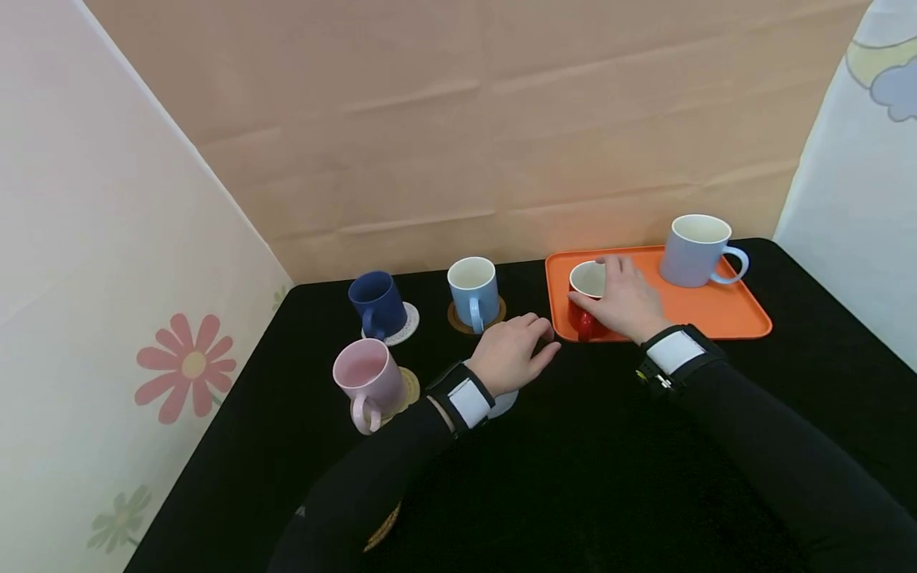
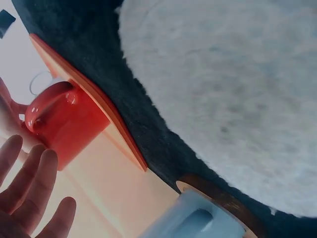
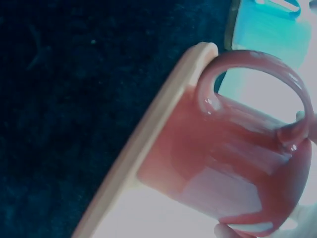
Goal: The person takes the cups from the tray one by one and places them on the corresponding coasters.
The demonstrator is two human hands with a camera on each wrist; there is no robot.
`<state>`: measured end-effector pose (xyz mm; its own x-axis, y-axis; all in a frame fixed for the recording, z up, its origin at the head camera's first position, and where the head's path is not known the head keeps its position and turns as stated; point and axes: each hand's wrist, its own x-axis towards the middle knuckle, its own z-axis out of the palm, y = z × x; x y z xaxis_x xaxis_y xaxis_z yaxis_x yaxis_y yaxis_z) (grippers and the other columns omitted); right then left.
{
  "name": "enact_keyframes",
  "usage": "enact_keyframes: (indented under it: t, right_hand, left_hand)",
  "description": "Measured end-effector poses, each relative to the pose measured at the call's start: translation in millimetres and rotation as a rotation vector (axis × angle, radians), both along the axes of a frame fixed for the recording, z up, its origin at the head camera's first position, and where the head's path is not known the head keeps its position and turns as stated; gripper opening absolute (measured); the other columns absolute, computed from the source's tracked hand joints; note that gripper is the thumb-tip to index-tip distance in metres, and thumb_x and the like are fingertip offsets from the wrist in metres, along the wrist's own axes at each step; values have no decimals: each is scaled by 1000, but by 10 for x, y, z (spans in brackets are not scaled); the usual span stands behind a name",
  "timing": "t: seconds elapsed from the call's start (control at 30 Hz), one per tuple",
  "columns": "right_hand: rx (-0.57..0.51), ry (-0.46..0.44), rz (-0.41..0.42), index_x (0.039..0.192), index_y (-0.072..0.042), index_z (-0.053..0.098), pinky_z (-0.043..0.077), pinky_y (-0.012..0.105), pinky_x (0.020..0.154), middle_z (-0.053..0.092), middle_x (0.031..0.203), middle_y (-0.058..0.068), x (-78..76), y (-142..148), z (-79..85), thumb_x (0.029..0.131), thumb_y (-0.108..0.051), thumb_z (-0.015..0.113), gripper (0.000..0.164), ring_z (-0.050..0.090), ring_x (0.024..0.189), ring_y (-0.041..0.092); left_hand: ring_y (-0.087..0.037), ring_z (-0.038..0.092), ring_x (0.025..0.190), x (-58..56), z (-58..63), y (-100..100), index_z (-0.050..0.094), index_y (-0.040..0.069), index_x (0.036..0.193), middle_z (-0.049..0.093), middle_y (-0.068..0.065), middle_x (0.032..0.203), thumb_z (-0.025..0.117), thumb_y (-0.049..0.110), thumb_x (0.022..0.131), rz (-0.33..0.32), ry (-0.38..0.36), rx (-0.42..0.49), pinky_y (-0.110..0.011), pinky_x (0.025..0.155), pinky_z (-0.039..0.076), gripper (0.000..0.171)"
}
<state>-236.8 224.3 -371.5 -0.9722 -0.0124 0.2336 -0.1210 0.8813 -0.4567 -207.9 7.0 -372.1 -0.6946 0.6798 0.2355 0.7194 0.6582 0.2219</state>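
A red mug (image 1: 586, 325) with a white inside stands at the left end of an orange tray (image 1: 723, 318). My right hand (image 1: 625, 298) reaches over it and grips it near the rim, thumb on the left side. In the right wrist view, the mug (image 3: 193, 158) shows its handle, with fingertips at its upper edge. My left hand (image 1: 510, 356) hovers left of the tray with loosely bent fingers and nothing in them. Below it lies a pale round coaster (image 1: 505, 403), partly hidden by the wrist; it fills much of the left wrist view.
A lavender mug (image 1: 689, 259) stands at the tray's right end. To the left are a light blue mug (image 1: 474, 290) on a brown coaster, a navy mug (image 1: 383, 306) on a white coaster and a pink mug (image 1: 372, 378) on a tan coaster. A woven edge (image 1: 384, 527) shows beside the left sleeve.
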Motion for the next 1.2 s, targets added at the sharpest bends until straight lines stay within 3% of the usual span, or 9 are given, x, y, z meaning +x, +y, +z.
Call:
enact_keyframes:
  t: [0.2,0.33,0.53,0.63,0.8,1.0,1.2]
  right_hand:
    - [-46,-48,77,143,7,26,45,57,82,36,132,33,67,176,101,93,-53,55,84,46,106,45]
    - [-4,-103,98,142,11,26,41,60,90,35,134,36,141,383,86,95,-59,48,88,43,114,48]
    - [85,-199,157,130,10,40,49,49,72,52,116,30,176,608,-72,92,-60,54,81,58,91,37]
    - [139,-229,202,126,7,44,50,46,70,56,115,29,149,632,-182,88,-62,58,80,61,88,33]
    - [138,-242,224,127,7,42,51,51,75,53,117,31,119,607,-269,88,-57,62,78,60,93,39]
    - [64,-267,200,134,11,32,49,54,78,50,116,33,72,557,-244,92,-50,61,80,57,96,42]
    - [27,-225,223,138,11,29,48,54,82,50,124,33,19,542,-266,91,-45,65,82,57,100,41]
  left_hand:
    - [-6,50,74,-121,10,194,63,15,109,62,2,97,58,38,98,70,-8,0,-16,60,41,26]
    - [-9,49,79,-192,-38,325,62,14,112,62,-2,101,58,40,97,116,-65,46,-16,61,41,31]
    - [-11,51,80,-248,-141,525,62,16,110,60,-1,101,60,43,95,261,-214,209,-20,63,44,31]
    - [-12,52,81,-256,-173,621,62,13,107,60,-1,99,62,41,95,311,-302,321,-22,67,45,30]
    - [-12,53,80,-264,-220,754,63,9,103,64,0,92,63,36,95,356,-454,500,-23,68,46,28]
    - [-12,53,74,-266,-246,829,67,7,97,63,2,82,62,32,96,402,-580,617,-24,65,46,26]
    - [-11,60,65,-252,-240,876,68,4,92,63,0,72,59,26,98,362,-722,744,-21,61,45,25]
